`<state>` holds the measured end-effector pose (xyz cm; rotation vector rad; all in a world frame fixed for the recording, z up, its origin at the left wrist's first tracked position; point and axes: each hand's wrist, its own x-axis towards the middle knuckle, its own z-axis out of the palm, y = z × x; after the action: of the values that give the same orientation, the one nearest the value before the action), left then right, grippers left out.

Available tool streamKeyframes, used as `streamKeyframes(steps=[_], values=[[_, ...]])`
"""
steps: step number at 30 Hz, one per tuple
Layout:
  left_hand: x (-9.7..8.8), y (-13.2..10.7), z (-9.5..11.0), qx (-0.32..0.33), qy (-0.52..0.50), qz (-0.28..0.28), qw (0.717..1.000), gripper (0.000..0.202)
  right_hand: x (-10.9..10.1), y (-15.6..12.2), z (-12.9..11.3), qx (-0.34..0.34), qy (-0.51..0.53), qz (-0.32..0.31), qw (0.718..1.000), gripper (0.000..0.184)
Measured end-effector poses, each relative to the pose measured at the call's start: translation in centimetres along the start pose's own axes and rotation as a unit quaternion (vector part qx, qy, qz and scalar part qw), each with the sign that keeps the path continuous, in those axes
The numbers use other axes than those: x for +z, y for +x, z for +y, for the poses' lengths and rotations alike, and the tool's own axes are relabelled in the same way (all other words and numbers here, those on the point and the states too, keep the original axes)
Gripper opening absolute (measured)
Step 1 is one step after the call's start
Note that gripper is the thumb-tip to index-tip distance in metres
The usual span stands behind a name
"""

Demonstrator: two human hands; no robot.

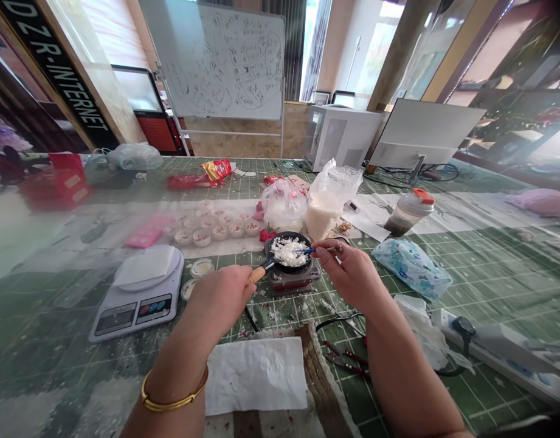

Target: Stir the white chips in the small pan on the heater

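A small black frying pan (pixel 307 266) sits on a little hot plate (pixel 292 283) in the middle of the table. White flakes or chunks (pixel 286 249) fill much of the pan. My left hand (pixel 229 292) is closed around the pan's wooden handle (pixel 258 275). Pinched in my right hand (pixel 341 264) is a thin blue stick (pixel 303 250), its far end among the white pieces; what kind of tool it is I cannot make out. Behind the pan stand a clear bag of white granules (pixel 325 210) and a knotted plastic bag (pixel 284 204).
Several small filled cups (pixel 220 232) and a pink mold (pixel 147 231) lie left of the pan. Nearer are a kitchen scale (pixel 140 292), a white cloth (pixel 256 374) and pliers (pixel 346 358). On the right are a wipes pack (pixel 411 267), a shaker bottle (pixel 410 213) and a power strip (pixel 503 350).
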<state>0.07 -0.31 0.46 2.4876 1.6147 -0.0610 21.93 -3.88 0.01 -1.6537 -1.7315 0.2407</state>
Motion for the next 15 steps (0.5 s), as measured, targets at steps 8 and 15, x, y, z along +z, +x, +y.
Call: streamKeyframes(steps=[8,15], values=[[-0.1,-0.1,-0.2,-0.009,-0.004,0.005,1.0,0.019,-0.2,0.2,0.4,0.019,0.0,-0.03,0.999,0.026],[-0.2,-0.1,-0.2,-0.032,-0.01,-0.001,0.999,0.019,-0.1,0.4,1.6,0.054,0.09,-0.031,0.994,0.028]])
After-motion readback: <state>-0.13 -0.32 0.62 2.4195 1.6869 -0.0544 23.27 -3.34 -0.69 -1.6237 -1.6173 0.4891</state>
